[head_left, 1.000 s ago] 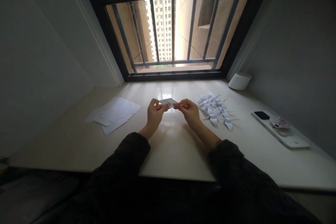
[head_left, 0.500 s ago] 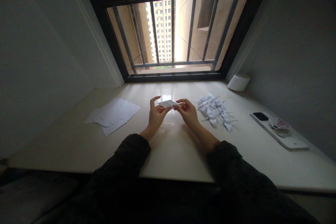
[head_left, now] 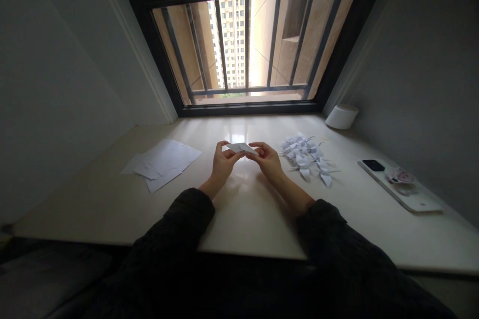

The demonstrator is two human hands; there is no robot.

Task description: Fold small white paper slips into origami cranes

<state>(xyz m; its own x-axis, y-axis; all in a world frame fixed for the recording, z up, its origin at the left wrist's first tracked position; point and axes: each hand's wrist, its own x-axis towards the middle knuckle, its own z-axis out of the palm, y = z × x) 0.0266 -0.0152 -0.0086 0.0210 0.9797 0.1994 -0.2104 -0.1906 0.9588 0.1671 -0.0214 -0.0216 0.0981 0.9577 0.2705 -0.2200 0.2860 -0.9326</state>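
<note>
A small piece of folded white paper [head_left: 240, 147] is held up above the pale sill, its flat face tilted towards me. My left hand [head_left: 223, 161] pinches its left side, with the thumb at the lower edge and the index finger bent over the upper left corner. On the other side my right hand [head_left: 266, 160] grips the right end between thumb and fingers. The two thumbs nearly meet at the near edge. Right of my right hand lies a cluster of folded white paper cranes [head_left: 301, 152]. Fingertips behind the paper are hidden.
Loose white paper sheets [head_left: 168, 159] lie overlapping on the left of the sill [head_left: 247, 229]. At the right are a white phone [head_left: 415, 198] with a round grip on its back and a white cylindrical object [head_left: 342, 116] by the wall. A barred window [head_left: 247, 108] stands behind.
My left index finger, raised off the paper before, has come down to its upper left corner. The paper stays in both hands, and the view has shifted very slightly.
</note>
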